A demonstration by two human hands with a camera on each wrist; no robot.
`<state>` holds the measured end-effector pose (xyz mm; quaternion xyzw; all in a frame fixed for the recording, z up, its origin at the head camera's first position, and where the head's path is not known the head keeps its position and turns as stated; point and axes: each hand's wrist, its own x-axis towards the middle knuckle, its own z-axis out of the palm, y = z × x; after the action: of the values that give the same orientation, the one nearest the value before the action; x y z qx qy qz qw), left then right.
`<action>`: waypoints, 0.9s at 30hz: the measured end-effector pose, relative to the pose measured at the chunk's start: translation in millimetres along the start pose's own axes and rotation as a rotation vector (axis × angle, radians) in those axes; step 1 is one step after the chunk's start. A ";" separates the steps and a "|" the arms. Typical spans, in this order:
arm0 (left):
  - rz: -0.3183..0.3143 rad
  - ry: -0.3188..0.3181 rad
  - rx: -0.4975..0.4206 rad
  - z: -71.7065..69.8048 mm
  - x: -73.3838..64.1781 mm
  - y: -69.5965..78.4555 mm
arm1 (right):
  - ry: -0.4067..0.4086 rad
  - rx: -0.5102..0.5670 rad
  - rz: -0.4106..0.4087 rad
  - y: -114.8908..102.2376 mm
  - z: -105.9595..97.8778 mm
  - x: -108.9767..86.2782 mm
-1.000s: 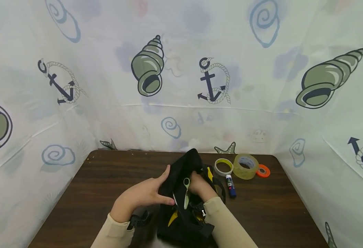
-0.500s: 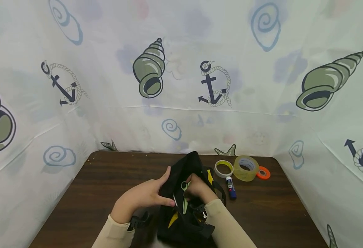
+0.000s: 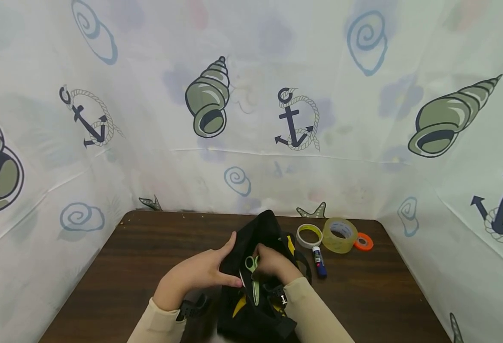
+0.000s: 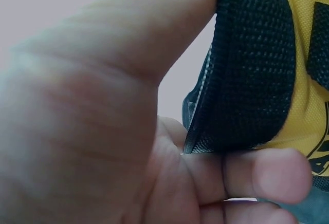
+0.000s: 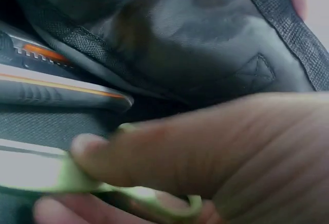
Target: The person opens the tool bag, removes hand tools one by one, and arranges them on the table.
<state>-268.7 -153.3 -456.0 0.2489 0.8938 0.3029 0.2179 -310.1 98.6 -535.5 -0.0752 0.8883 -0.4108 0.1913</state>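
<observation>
A black bag with yellow patches (image 3: pixel 260 228) stands with its mouth spread on the brown table. My left hand (image 3: pixel 191 274) grips the bag's left wall, thumb on one side of the edge and fingers on the other; the left wrist view shows the black edging (image 4: pixel 257 70) between them. Inside the mouth, my right hand (image 3: pixel 274 264) pinches light green-handled scissors (image 3: pixel 256 291) near the finger loops. The right wrist view has thumb and fingers around the scissors (image 5: pixel 77 175). Beside them in the bag lies a dark grey tool with an orange stripe (image 5: pixel 61 93).
Right of the bag lie a white tape roll with a yellow core (image 3: pixel 309 244), a wide clear tape roll (image 3: pixel 339 245) and a small orange roll (image 3: pixel 364 242). A blue glue stick (image 3: pixel 320 264) lies in front of them. A printed curtain (image 3: pixel 251 124) surrounds the table (image 3: pixel 375 295).
My right hand has moved from behind the scissors to take hold of them near the loops. The scissors have shifted slightly left and down. My left hand keeps its grip on the bag.
</observation>
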 end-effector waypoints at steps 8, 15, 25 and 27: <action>0.013 0.000 0.002 -0.7 0.2 -2.8 | 0.083 -0.057 -0.113 -6.9 -6.3 -6.9; -0.012 -0.007 -0.001 0.1 -2.4 -3.3 | 0.244 -0.047 -0.211 -26.2 -33.6 -31.6; -0.010 -0.002 -0.010 1.0 -4.0 -2.1 | 0.309 0.052 -0.278 -38.6 -55.3 -66.7; -0.009 -0.002 -0.006 1.5 -4.4 -2.4 | 0.364 0.088 -0.301 -40.0 -57.9 -73.2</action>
<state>-265.2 -156.9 -457.6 0.2445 0.8937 0.3045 0.2210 -267.3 134.4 -450.7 -0.1230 0.8681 -0.4798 -0.0324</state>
